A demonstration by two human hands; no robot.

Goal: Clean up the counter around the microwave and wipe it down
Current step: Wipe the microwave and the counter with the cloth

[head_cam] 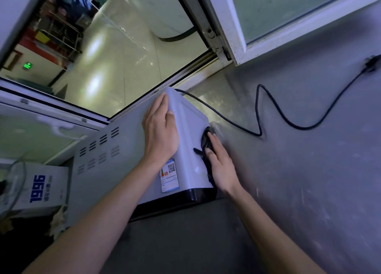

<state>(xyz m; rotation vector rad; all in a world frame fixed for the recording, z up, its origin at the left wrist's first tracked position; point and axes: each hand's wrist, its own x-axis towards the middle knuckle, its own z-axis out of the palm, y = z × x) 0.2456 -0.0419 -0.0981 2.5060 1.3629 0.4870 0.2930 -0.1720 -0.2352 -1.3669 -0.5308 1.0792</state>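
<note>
At frame centre, the white metal microwave [127, 150] has a black front edge and a blue-and-white label [169, 175]. A black rag [206, 148] and black cable [288, 117] lie on the grey counter [309, 170]. Lower left, a white box [41, 187] bears blue numerals.

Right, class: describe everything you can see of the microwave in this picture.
The microwave is a pale grey metal box with rows of vent slots, a black front edge and a label bearing a QR code. It stands on the grey counter below an open window. The left hand rests flat on its top; the right hand presses a dark cloth against its side. A black cord runs from its rear.
</note>
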